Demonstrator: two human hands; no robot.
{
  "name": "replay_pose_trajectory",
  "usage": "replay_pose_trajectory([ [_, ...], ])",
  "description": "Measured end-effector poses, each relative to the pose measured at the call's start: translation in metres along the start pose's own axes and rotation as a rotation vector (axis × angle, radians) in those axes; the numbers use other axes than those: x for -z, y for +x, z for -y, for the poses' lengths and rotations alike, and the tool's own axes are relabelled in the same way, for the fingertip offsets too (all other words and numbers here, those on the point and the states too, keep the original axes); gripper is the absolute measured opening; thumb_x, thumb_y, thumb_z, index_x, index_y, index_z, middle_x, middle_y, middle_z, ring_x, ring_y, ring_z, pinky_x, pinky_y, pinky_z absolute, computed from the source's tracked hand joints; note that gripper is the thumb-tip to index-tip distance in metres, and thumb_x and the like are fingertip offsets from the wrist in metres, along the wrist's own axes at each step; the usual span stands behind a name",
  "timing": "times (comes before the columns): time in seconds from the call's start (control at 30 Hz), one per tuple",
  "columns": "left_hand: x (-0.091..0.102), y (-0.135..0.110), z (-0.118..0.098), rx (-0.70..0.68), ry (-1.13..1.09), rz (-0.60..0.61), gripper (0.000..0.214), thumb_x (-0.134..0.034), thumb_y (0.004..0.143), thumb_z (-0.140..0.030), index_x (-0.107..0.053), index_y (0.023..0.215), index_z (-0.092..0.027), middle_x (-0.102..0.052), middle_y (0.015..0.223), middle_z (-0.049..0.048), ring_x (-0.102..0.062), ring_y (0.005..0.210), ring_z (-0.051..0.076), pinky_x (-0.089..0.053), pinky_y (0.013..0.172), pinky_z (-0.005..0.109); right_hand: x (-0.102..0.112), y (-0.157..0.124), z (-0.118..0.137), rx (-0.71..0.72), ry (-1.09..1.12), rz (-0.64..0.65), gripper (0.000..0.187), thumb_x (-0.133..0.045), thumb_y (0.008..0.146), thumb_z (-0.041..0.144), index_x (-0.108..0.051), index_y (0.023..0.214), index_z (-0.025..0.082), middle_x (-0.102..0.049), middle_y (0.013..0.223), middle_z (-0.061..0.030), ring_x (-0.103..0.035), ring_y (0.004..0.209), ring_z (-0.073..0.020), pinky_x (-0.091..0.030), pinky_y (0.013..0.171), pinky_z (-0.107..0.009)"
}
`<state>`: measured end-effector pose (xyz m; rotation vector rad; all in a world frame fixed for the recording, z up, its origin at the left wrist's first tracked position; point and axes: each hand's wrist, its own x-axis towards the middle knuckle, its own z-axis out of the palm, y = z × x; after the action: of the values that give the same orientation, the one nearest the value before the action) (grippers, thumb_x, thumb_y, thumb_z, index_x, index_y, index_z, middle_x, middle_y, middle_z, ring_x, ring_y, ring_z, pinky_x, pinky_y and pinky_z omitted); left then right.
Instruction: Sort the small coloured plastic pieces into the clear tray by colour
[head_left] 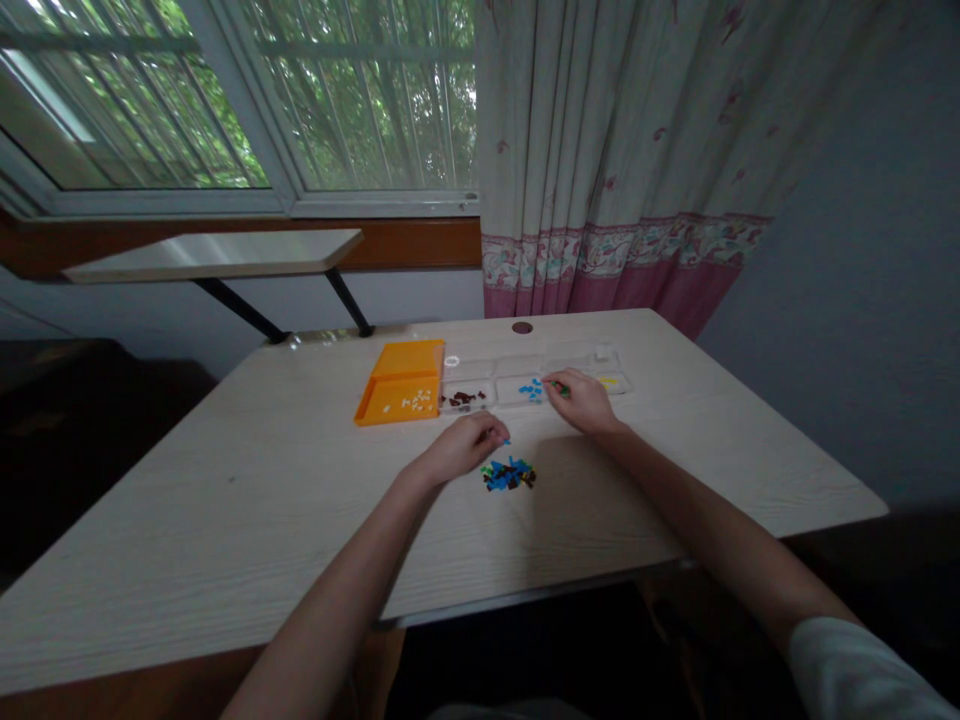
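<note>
My left hand (478, 440) is pinched just in front of the boxes, with a small blue piece (507, 441) at its fingertips. Below it on the table lies a mixed pile of small blue, brown, green and yellow pieces (510, 474). My right hand (579, 398) reaches over a clear plastic box, its fingers pressed together beside several blue pieces (532, 390). What those fingers hold, if anything, is too small to make out. A bit of green (562, 389) shows by the right fingers. Brown pieces (463, 399) sit in another clear box, left of the blue ones.
An open orange case (405, 358) with several white pieces (420, 400) stands left of the clear boxes. Yellow pieces (609, 381) lie at their right end. A raised shelf (225, 255) on black legs is at the table's back left, below the window. A curtain (600, 150) hangs behind.
</note>
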<state>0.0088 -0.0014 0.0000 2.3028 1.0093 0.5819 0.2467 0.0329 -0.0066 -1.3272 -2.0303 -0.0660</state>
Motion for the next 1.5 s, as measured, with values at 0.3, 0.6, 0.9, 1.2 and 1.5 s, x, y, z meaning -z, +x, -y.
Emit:
replay_pose_trajectory([
  [0.3,-0.001,0.001,-0.003,0.017,0.013,-0.221,0.013,-0.050,0.080,-0.021,-0.059,0.084,-0.013,-0.057,0.076,0.0043,-0.051,0.072,0.013,-0.040,0.064,0.024,-0.013,-0.014,0.033,0.354,0.177,0.202,0.014,-0.058,0.080,0.029,-0.065,0.087,0.020,-0.065,0.076,-0.0015,-0.059,0.067,-0.0107,-0.042,0.061,-0.020],
  [0.6,-0.003,0.001,-0.007,-0.024,0.034,-0.211,0.013,-0.051,0.080,-0.023,-0.060,0.082,-0.014,-0.056,0.075,0.0032,-0.049,0.069,0.012,-0.039,0.064,0.023,-0.014,-0.018,0.039,0.384,0.184,0.156,0.011,-0.057,0.080,0.026,-0.064,0.086,0.019,-0.064,0.074,-0.0012,-0.058,0.064,-0.0093,-0.040,0.059,-0.018],
  [0.9,0.001,0.001,-0.005,0.021,0.057,-0.253,0.016,-0.053,0.080,-0.026,-0.061,0.088,-0.014,-0.058,0.081,0.0044,-0.051,0.069,0.012,-0.040,0.065,0.023,-0.011,-0.013,0.036,0.384,0.211,-0.028,0.014,-0.054,0.082,0.027,-0.065,0.082,0.019,-0.064,0.071,-0.0015,-0.057,0.062,-0.0094,-0.043,0.059,-0.019],
  [1.2,0.007,-0.001,-0.005,-0.067,0.075,-0.006,0.017,-0.052,0.080,-0.023,-0.067,0.083,-0.016,-0.062,0.077,0.0048,-0.054,0.072,0.013,-0.042,0.069,0.024,0.008,-0.003,0.027,0.326,0.259,-0.216,0.015,-0.054,0.083,0.027,-0.067,0.084,0.018,-0.064,0.071,-0.0038,-0.057,0.061,-0.0110,-0.046,0.058,-0.022],
  [1.5,0.004,-0.004,-0.005,-0.125,0.035,0.156,0.021,-0.051,0.080,-0.019,-0.070,0.090,-0.019,-0.063,0.084,0.0063,-0.056,0.079,0.013,-0.043,0.072,0.022,0.006,-0.003,0.025,0.331,0.249,-0.229,0.016,-0.053,0.084,0.028,-0.067,0.084,0.019,-0.065,0.074,-0.0040,-0.056,0.061,-0.0106,-0.046,0.058,-0.022],
])
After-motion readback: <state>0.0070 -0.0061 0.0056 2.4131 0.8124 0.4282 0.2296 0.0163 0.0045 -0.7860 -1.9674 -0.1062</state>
